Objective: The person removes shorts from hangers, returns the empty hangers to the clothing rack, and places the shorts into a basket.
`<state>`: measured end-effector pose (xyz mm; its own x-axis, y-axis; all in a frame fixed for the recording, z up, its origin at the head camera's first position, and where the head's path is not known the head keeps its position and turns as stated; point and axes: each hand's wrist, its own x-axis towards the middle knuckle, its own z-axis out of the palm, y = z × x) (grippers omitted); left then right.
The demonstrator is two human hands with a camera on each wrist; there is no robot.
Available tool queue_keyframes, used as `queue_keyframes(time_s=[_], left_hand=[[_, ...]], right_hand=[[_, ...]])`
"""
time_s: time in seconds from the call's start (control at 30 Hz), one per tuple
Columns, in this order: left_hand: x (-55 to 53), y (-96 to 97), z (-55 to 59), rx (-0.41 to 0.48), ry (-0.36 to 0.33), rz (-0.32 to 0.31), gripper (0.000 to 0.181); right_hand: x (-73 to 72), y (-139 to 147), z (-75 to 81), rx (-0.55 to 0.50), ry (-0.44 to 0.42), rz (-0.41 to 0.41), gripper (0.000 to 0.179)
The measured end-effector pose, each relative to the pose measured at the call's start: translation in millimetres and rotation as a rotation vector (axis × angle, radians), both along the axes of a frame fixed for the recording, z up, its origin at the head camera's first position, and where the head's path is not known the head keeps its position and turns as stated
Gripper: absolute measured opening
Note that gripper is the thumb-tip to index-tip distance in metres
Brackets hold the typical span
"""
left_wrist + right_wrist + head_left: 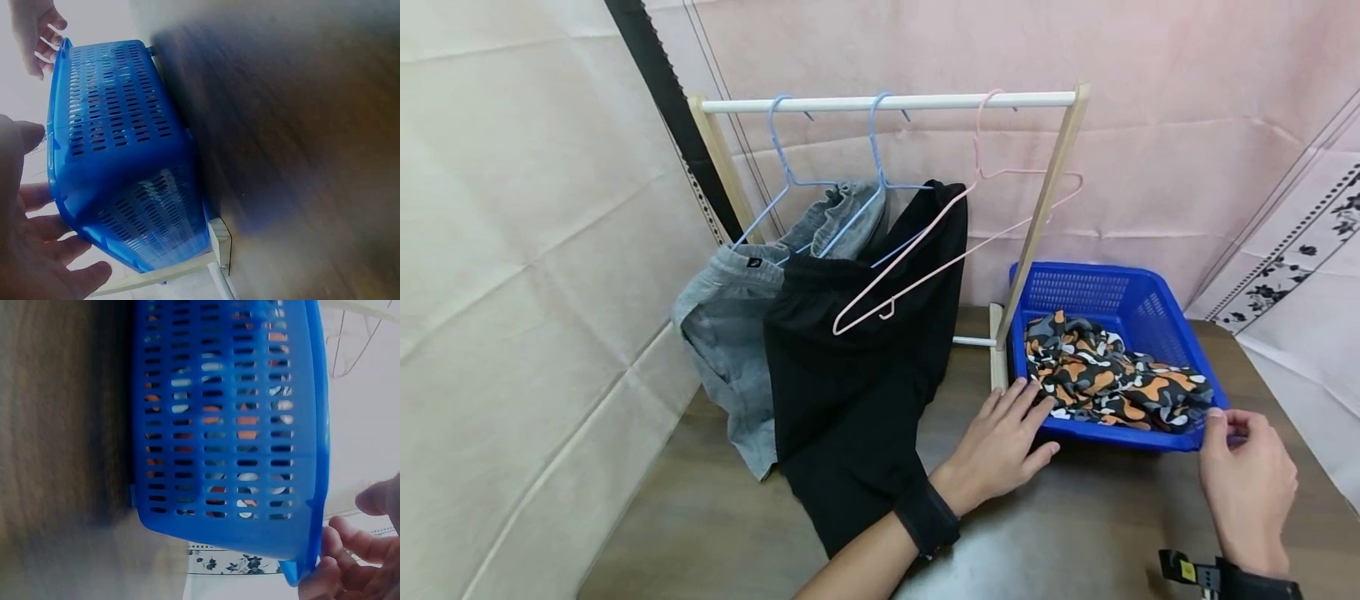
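A blue plastic basket (pixel 1127 292) with slotted sides holds a crumpled camouflage-patterned garment (pixel 1112 375) in orange, black, grey and white. Over its near left corner reaches my left hand (pixel 1003 446), fingers extended and spread, fingertips right at the rim; the left wrist view shows the thumb apart from the fingers. At the near right corner, my right hand (pixel 1251 475) holds the rim with curled fingers, the thumb close over the edge. The right wrist view has those fingertips against the corner of the basket (pixel 300 544).
Left of the basket stands a small rack with a white rail (pixel 925 102) and wooden posts. Grey shorts (pixel 730 333) and black shorts (pixel 850 358) hang there on blue hangers, beside a bare pink hanger (pixel 977 179). Pale cloth (pixel 1150 167) backs the wooden table (pixel 700 500).
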<state>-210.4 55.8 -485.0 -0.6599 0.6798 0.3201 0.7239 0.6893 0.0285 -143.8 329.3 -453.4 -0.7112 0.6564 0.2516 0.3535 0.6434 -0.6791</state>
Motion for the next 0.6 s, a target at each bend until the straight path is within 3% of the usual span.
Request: queue_keyframes(time_s=[0.13,0.37,0.6], left_hand=[[5.8,-6.1,-2.5,-0.018,0.011,-0.013,0.06],[12.7,-13.8,2.8,0.025,0.063,-0.002,0.057],[22.0,-24.4,0.0,-0.016,0.065,0.009,0.057]], right_hand=[[9.1,-14.3,-2.5,0.025,-0.012,0.036,0.045],[20.1,-40.6,-5.9,-0.005,-0.011,0.084,0.039],[34.3,-67.4,-13.6,0.02,-0.017,0.147,0.034]])
